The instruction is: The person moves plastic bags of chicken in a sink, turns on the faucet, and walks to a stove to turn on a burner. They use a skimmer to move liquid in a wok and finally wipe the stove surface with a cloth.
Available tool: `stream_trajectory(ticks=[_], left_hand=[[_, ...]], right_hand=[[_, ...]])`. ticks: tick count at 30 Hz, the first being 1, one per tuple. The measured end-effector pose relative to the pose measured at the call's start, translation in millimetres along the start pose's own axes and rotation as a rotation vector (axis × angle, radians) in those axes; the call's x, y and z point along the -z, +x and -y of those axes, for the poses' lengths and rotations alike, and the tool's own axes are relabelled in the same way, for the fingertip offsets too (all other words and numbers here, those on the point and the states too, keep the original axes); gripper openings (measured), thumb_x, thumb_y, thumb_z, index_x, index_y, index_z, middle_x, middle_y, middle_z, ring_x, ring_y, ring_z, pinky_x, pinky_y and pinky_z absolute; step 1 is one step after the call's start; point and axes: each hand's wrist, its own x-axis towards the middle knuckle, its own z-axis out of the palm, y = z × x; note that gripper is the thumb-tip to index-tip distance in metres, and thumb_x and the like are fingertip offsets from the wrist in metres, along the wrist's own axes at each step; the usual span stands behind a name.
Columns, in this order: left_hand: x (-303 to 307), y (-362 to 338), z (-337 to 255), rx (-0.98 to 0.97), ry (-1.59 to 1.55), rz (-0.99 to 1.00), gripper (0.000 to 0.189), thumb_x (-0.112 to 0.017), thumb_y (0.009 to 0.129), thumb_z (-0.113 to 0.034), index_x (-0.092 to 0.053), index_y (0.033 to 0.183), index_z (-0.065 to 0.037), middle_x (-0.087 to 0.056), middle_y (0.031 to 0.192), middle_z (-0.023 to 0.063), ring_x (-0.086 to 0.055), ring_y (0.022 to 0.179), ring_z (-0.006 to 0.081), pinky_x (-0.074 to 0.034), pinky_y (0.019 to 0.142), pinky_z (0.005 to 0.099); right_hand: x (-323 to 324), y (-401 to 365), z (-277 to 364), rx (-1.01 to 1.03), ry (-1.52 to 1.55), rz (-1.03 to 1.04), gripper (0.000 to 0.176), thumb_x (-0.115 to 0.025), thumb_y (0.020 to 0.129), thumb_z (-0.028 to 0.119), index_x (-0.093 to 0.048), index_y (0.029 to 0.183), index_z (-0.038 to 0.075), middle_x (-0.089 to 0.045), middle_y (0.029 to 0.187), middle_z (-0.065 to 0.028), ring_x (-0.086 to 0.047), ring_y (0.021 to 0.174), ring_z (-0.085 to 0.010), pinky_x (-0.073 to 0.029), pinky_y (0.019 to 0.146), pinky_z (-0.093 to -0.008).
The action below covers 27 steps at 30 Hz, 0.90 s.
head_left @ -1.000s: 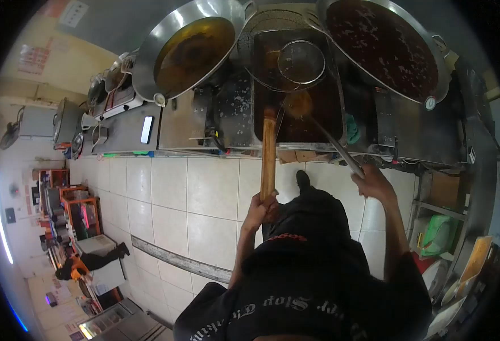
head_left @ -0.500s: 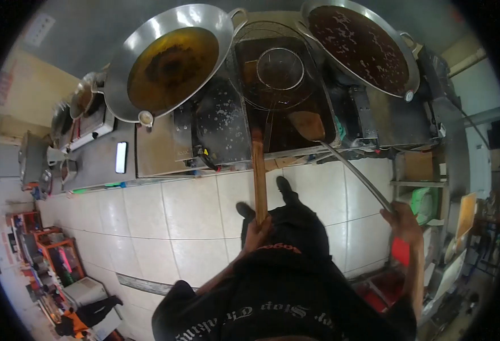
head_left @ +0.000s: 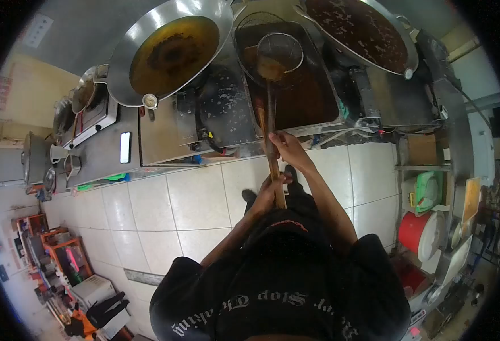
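My left hand (head_left: pixel 271 192) is closed around the wooden handle (head_left: pixel 278 196) of a round wire strainer (head_left: pixel 288 49), low down near my body. Farther up, my right hand (head_left: pixel 289 150) has its fingers closed on the long metal ladle, whose handle (head_left: pixel 271 105) runs alongside the wooden one. The ladle's bowl (head_left: pixel 271 69) overlaps the lower part of the strainer's ring. Both tool heads are over a rectangular pan (head_left: pixel 341 120) of dark brown liquid, and a larger wire basket lies around them.
A big wok (head_left: pixel 119 71) with yellow-brown oil stands left of the pan. At the right is another wok (head_left: pixel 415 57) with dark liquid. Small dials hang on both rims. A phone (head_left: pixel 125 148) lies on the left counter. Shelves (head_left: pixel 426 168) stand at the right.
My right hand has come inward from the far right, bringing the ladle from the pan's lower right to the strainer. My left hand has moved slightly up and right. The view has shifted.
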Motion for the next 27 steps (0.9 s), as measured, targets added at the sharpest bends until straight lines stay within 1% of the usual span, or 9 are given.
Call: stream_trajectory(ticks=[3, 8, 10, 11, 12, 13, 16, 19, 27], left_hand=[[-2, 21, 4, -0.052, -0.590, -0.062, 0.035, -0.040, 0.083, -0.026, -0.043, 0.107, -0.001, -0.038, 0.123, 0.0168, -0.038, 0.114, 0.0295, -0.033, 0.094, 0.0452], [-26, 33, -7, -0.187, -0.621, -0.032, 0.047, -0.047, 0.077, -0.023, -0.036, 0.118, -0.002, -0.041, 0.122, 0.0127, -0.041, 0.113, 0.0290, -0.038, 0.088, 0.0424], [-8, 38, 14, -0.102, -0.831, 0.314, 0.038, -0.047, 0.075, -0.028, -0.046, 0.103, -0.003, -0.053, 0.101, 0.0169, -0.053, 0.091, 0.0298, -0.046, 0.074, 0.0395], [-13, 32, 13, -0.183, -0.824, 0.263, 0.038, -0.047, 0.075, -0.028, -0.046, 0.103, -0.003, -0.053, 0.101, 0.0169, -0.053, 0.091, 0.0298, -0.046, 0.074, 0.0395], [-23, 24, 12, 0.018, -0.731, 0.106, 0.037, -0.049, 0.072, -0.027, -0.049, 0.099, -0.003, -0.051, 0.089, 0.0140, -0.047, 0.071, 0.0221, -0.041, 0.060, 0.0321], [-29, 21, 1, 0.167, -0.660, -0.084, 0.036, -0.051, 0.068, -0.026, -0.051, 0.095, -0.002, -0.050, 0.078, 0.0111, -0.041, 0.052, 0.0144, -0.037, 0.046, 0.0248], [-62, 22, -33, -0.184, -0.875, -0.021, 0.022, -0.046, 0.069, -0.014, -0.050, 0.088, -0.003, -0.053, 0.089, 0.0104, -0.047, 0.059, 0.0155, -0.041, 0.051, 0.0256], [-58, 33, -21, -0.277, -0.846, 0.021, 0.013, -0.050, 0.066, -0.018, -0.051, 0.075, -0.009, -0.054, 0.097, 0.0106, -0.049, 0.106, 0.0330, -0.040, 0.078, 0.0413], [-59, 43, -56, -0.384, -0.929, 0.032, 0.018, -0.051, 0.069, -0.024, -0.048, 0.070, -0.006, -0.054, 0.092, 0.0149, -0.053, 0.089, 0.0260, -0.043, 0.075, 0.0345]], right_hand=[[18, 13, -12, 0.141, 0.089, 0.120, 0.041, -0.050, 0.082, 0.041, -0.059, 0.085, 0.001, -0.058, 0.067, -0.0093, -0.058, 0.064, -0.0194, -0.045, 0.061, -0.0311], [65, 100, -45, 0.366, -0.544, -0.179, 0.019, -0.051, 0.081, 0.021, -0.061, 0.087, 0.006, -0.062, 0.077, -0.0087, -0.058, 0.067, -0.0178, -0.046, 0.062, -0.0317], [60, 140, -56, 0.218, -0.656, -0.031, 0.020, -0.053, 0.077, 0.019, -0.060, 0.091, 0.006, -0.060, 0.087, -0.0139, -0.056, 0.080, -0.0255, -0.045, 0.069, -0.0358], [42, 167, -62, 0.084, -0.785, 0.105, 0.024, -0.054, 0.073, 0.016, -0.058, 0.095, 0.005, -0.057, 0.097, -0.0190, -0.055, 0.092, -0.0331, -0.044, 0.076, -0.0399], [31, 215, -133, 0.398, -0.563, 0.153, 0.026, -0.052, 0.077, 0.021, -0.058, 0.095, 0.004, -0.055, 0.103, -0.0190, -0.053, 0.096, -0.0319, -0.043, 0.080, -0.0383], [20, 238, -140, 0.156, -0.443, 0.288, 0.033, -0.047, 0.082, 0.028, -0.056, 0.099, 0.002, -0.056, 0.105, -0.0159, -0.054, 0.096, -0.0276, -0.043, 0.080, -0.0360], [6, 245, -107, 0.251, -0.435, 0.390, 0.031, -0.047, 0.082, 0.027, -0.056, 0.098, 0.002, -0.054, 0.107, -0.0159, -0.050, 0.098, -0.0268, -0.042, 0.080, -0.0354], [49, 212, -99, 0.082, -0.349, 0.389, 0.029, -0.048, 0.081, 0.026, -0.056, 0.096, 0.002, -0.051, 0.109, -0.0159, -0.047, 0.100, -0.0261, -0.042, 0.081, -0.0349], [88, 88, -62, -0.230, 0.107, 0.269, 0.024, -0.049, 0.081, 0.022, -0.055, 0.092, 0.002, -0.044, 0.114, -0.0159, -0.037, 0.105, -0.0242, -0.040, 0.082, -0.0334]])
